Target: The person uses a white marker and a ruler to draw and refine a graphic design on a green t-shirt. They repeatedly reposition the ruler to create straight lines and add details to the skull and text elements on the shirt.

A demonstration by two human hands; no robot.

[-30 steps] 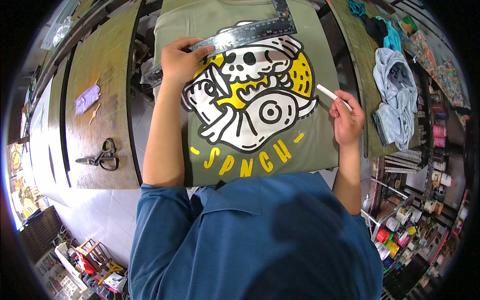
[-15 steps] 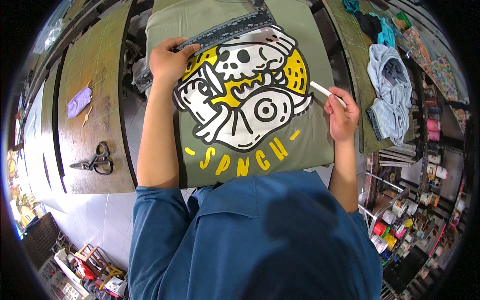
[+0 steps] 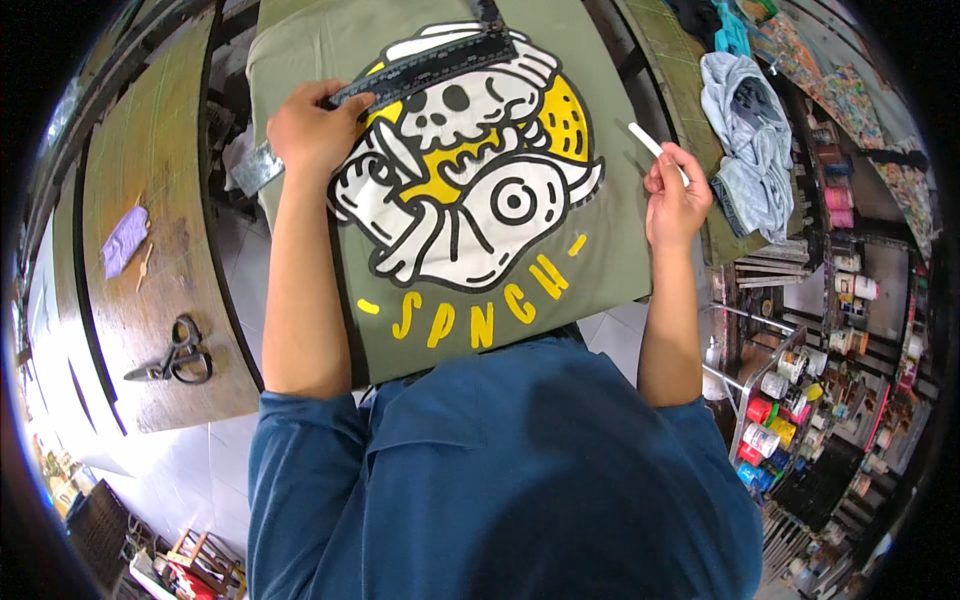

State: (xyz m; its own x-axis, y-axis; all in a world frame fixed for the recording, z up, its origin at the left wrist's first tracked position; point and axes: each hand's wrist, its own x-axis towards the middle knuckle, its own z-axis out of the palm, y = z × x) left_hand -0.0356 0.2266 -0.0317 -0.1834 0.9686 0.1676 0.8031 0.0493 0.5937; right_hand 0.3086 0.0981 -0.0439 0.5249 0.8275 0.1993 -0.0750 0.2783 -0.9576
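An olive-green T-shirt [image 3: 620, 215] lies spread in front of me. Its large print [image 3: 465, 260] shows a white skull and fish on yellow, with yellow lettering below. Across the upper part of the print rests a dark L-shaped ruler [image 3: 430, 68]; its far arm runs up past the collar end. My left hand [image 3: 315, 125] grips the ruler near the shirt's left side, thumb on top, fingers partly hidden. Held between the fingers of my right hand [image 3: 678, 205] is a slim white pen-like stick [image 3: 645, 139], its tip raised beside the print's right side.
On the wooden table [image 3: 185, 270] at left lie black-handled scissors [image 3: 180, 352], a purple cloth piece [image 3: 125, 242] and a small wooden stick [image 3: 145, 265]. Light-grey clothing [image 3: 750, 150] sits on the right-hand board. Several paint jars [image 3: 765, 440] stand low at the right, by a metal frame [image 3: 745, 385].
The ruler and my left hand have shifted toward me, so the skull's hat now shows above the ruler. My right hand still holds the white stick. The whole view has turned slightly.
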